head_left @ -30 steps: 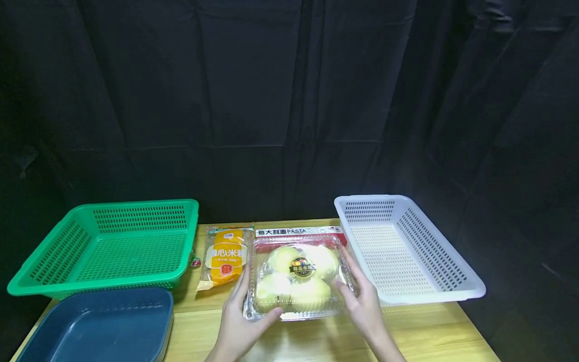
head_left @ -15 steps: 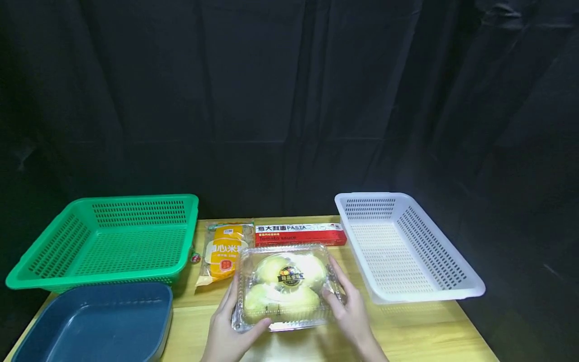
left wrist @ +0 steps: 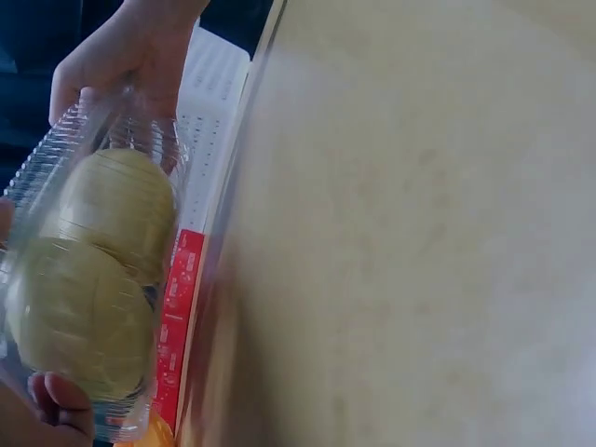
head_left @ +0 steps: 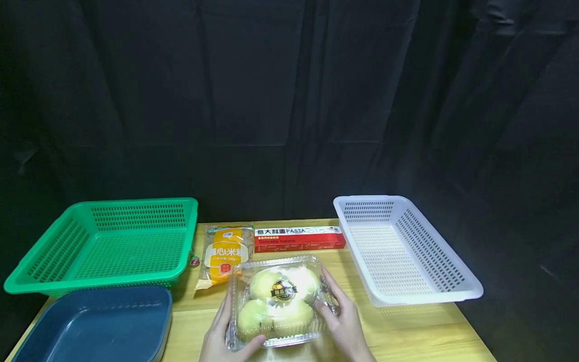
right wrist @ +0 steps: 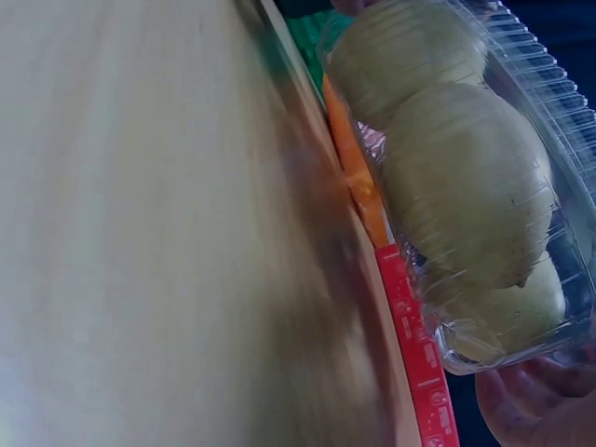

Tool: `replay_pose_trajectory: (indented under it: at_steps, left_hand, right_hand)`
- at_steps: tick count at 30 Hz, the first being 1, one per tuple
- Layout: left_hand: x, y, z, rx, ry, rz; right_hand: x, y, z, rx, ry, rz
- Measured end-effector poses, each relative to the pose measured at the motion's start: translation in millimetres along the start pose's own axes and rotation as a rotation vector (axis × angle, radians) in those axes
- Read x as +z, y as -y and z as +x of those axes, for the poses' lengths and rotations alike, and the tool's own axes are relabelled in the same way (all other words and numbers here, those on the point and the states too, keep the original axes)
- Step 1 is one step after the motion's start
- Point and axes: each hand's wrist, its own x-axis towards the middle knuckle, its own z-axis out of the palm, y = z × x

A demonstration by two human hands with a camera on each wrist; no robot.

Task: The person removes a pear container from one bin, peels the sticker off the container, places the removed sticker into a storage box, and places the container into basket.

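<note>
Far left: left basket [head_left: 131, 254] | near left, before it: tray [head_left: 90, 329] | far centre, left to right: packet [head_left: 226, 254], pasta box [head_left: 298, 242] | far right: right basket [head_left: 393, 259] | near centre, between left hand [head_left: 222, 342] and right hand [head_left: 343, 322]: container [head_left: 282, 343], fruit [head_left: 293, 318] inside | behind table [head_left: 416, 334]: curtain [head_left: 289, 110]

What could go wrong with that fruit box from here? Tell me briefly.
Slip: the left hand and right hand grip the fruit box by its sides; if either slips, it might drop.
Squeeze: its clear plastic could flex and pop open.
Bump: in the head view it overlaps the bag, so it may nudge it.
</note>
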Motion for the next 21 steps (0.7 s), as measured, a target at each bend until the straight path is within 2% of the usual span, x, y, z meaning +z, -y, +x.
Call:
replay_pose_trajectory:
  at_steps: [5,9,14,21]
  left_hand:
    - [-3.6,-0.4,-0.6,-0.184,0.073,-0.03]
    - [-2.6,3.5,-0.6,-0.249,0.097,-0.09]
    - [-0.8,7.2,-1.0,-0.237,0.097,-0.132]
    - [-0.8,8.4,-3.7,-0.167,0.113,-0.135]
  right_hand:
    - [3.2,-2.0,-5.0,0.044,0.021,0.021]
    - [5.6,-5.7,-8.2,0.076,0.019,0.044]
    - [8.3,-11.0,-10.3,0.089,0.016,0.062]
    - [9.6,-17.4,-15.1,0.117,0.033,0.092]
